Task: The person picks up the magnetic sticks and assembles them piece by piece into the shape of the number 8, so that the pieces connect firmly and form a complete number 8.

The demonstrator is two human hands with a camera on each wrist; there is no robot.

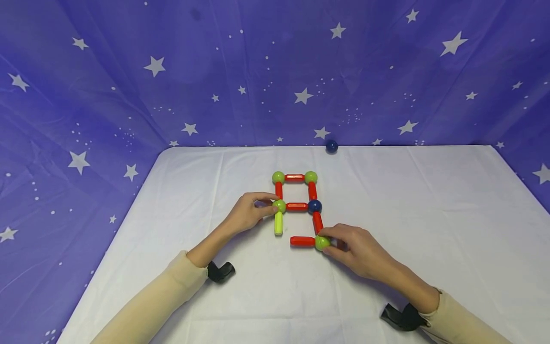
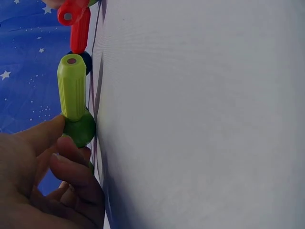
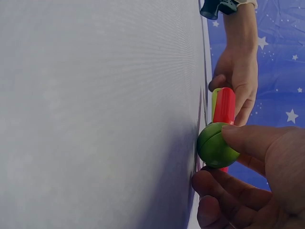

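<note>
Red sticks and balls form a square on the table, with two green balls at its far corners, one being the far-left green ball (image 1: 278, 177). My left hand (image 1: 249, 211) pinches the near-left green ball (image 1: 281, 206) between thumb and finger. From that ball a yellow-green stick (image 1: 279, 224) points toward me, its end free in the left wrist view. A dark blue ball (image 1: 315, 206) makes the near-right corner, and another red stick (image 1: 317, 222) runs from it to a nearer green ball (image 1: 321, 243). My right hand (image 1: 361, 251) pinches this ball, from which a red stick (image 1: 302, 241) extends left, its left end unattached.
A loose dark blue ball (image 1: 331, 146) sits at the table's far edge. White cloth covers the table (image 1: 429, 205), and a purple star-printed curtain (image 1: 275, 71) hangs behind it. Black wrist devices, such as the right one (image 1: 401, 317), are strapped below both sleeves.
</note>
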